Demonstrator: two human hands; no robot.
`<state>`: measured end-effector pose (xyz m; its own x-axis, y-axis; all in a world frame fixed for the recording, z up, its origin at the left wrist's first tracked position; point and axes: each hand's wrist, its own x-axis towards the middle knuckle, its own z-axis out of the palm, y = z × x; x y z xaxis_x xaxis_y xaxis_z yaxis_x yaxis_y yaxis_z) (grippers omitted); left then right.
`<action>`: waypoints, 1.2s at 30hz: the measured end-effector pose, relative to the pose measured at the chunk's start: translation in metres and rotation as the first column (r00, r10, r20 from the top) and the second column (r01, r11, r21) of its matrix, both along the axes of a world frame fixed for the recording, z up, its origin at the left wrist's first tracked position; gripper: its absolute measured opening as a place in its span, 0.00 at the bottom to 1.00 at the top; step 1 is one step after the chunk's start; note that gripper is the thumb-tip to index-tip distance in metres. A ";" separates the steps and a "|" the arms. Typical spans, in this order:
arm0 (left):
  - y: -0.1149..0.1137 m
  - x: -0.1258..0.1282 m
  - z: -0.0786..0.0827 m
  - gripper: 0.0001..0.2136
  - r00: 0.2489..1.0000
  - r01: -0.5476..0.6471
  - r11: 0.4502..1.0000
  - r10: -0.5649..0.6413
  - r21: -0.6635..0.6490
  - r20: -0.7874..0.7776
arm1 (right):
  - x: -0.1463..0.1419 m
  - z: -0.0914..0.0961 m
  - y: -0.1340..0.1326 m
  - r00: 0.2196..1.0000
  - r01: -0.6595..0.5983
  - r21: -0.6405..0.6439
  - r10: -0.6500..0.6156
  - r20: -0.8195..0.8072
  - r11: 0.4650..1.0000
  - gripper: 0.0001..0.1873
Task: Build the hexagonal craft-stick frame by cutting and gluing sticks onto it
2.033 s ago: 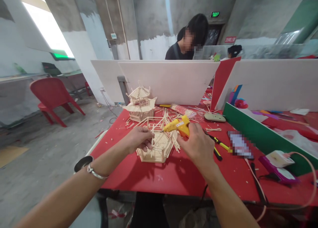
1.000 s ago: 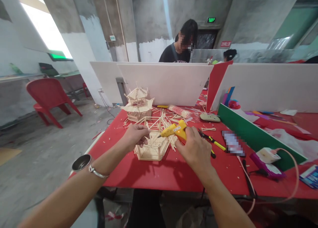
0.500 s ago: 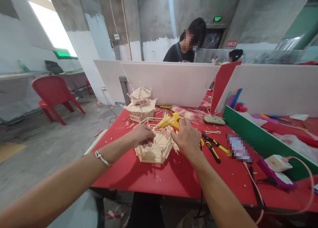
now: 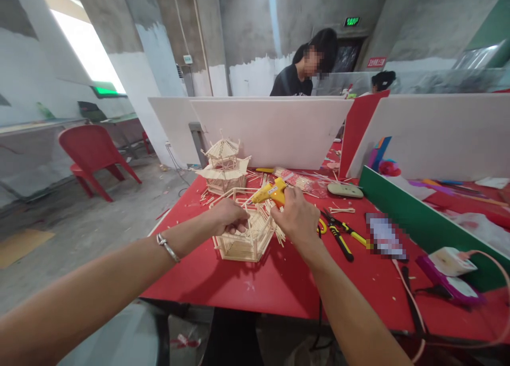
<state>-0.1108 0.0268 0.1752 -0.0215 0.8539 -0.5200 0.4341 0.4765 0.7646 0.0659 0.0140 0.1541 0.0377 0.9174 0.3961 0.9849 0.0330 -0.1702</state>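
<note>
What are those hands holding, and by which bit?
The right hand holds the yellow glue gun by its handle. The left hand is at the stick model; its hold is unclear.

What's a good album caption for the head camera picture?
The right hand grips a yellow glue gun, the left hand is at a stick model, and a stick pagoda stands behind.

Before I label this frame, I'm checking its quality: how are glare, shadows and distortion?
In the head view throughout: the window is blown out to white; soft shadows fall on the red table around the stick model; wide-angle stretch seems to lengthen the left forearm; the phone is partly pixelated.
</note>
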 end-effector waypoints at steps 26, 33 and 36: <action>-0.003 0.008 0.003 0.08 0.998 -0.057 0.997 0.057 -0.049 0.000 | -0.004 -0.007 0.012 0.996 -0.091 0.027 0.091 0.005 0.995 0.15; -0.004 0.008 0.003 0.07 0.998 -0.060 0.997 0.060 -0.042 0.000 | -0.007 -0.007 0.013 0.995 -0.099 0.021 0.098 0.021 0.995 0.16; -0.004 0.007 0.003 0.07 0.999 -0.051 0.998 0.051 -0.042 0.000 | -0.007 -0.006 0.012 0.994 -0.102 0.012 0.102 0.027 0.995 0.16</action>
<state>-0.1038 0.0223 0.1782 -0.0639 0.8290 -0.5555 0.4076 0.5298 0.7438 0.0589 0.0255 0.1484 -0.0663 0.9106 0.4078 0.9804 0.1353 -0.1428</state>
